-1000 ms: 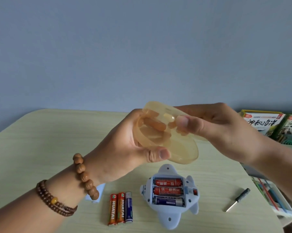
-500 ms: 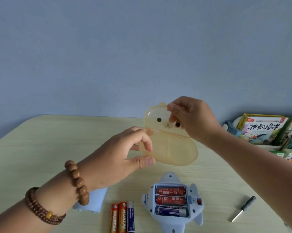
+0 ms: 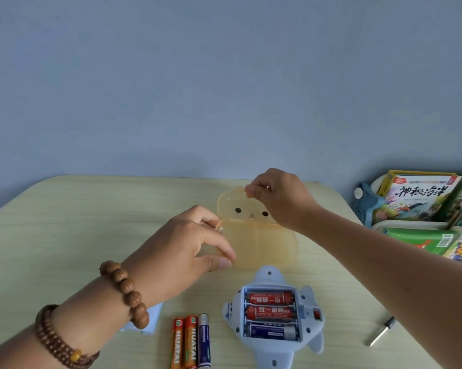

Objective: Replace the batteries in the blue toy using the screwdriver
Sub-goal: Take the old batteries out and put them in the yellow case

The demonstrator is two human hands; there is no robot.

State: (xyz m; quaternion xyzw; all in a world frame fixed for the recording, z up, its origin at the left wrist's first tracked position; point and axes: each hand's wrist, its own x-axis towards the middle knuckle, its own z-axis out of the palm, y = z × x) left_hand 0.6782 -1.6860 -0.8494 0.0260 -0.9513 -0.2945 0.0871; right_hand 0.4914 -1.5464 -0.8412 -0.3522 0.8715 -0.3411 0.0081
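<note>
- The blue toy [image 3: 308, 302] lies belly-up on the table [image 3: 65, 222], near the bottom of my view and right of centre. Neither hand touches it.
- I read its shell as pale blue plastic, rounded, with stubby fins and a small red switch [image 3: 316, 314] beside the battery bay.
- The bay is uncovered and holds three cells lying crosswise. There are two red cells [image 3: 271, 298] farther from me and one dark blue cell [image 3: 272, 332] nearest.
- Three loose batteries [image 3: 191, 342] lie side by side just left of the toy, two orange ones marked HUATAI and one dark blue. Their lower ends are cut off by the frame edge.
- The left hand [image 3: 187, 249] grips the left edge of a translucent amber case [image 3: 264, 246], thumb below and fingers curled above.
- The right hand [image 3: 277, 201] pinches one ear at the top of the lid [image 3: 232, 206], which stands raised and shows a bear face.
- The case sits just beyond the toy. I can't tell whether its base rests on the table or is held just above it.
- The screwdriver [image 3: 379, 335] lies well to the right of the toy. The forearm hides most of its handle, so I see little more than the metal shaft.
- A pale blue piece [image 3: 151, 319] lies under the left wrist, mostly hidden, and I can't make out what it is.
- The books [image 3: 421, 198] at the right edge are cut off by the frame.
</note>
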